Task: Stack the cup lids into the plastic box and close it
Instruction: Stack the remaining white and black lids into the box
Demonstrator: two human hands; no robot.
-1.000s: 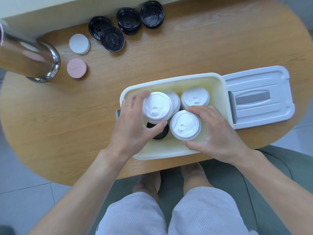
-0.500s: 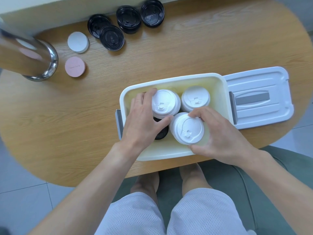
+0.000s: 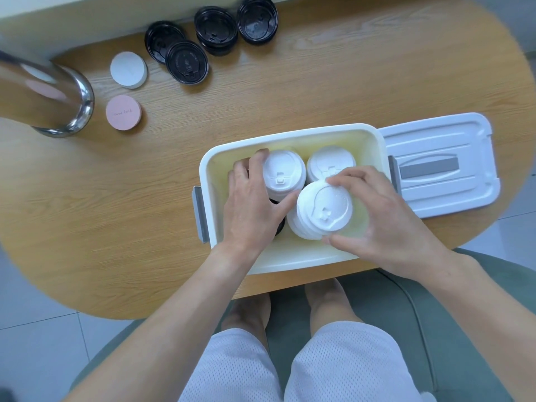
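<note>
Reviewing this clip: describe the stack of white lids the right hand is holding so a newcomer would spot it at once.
Start at the open white plastic box near the table's front edge. Three stacks of white cup lids stand inside; take the white lid stack nearest the person, gripped by the right hand. Unlike the two stacks behind it, it leans over, showing its stepped side.

We see the plastic box (image 3: 293,264) open on the tabletop (image 3: 319,91), its box lid (image 3: 441,166) lying just beside it. Our left hand (image 3: 252,207) grips one stack of white lids (image 3: 284,177), our right hand (image 3: 385,219) another white stack (image 3: 322,211). Beneath the left palm sits something black, perhaps a dark lid. Black lids (image 3: 187,62) lie well apart.
</note>
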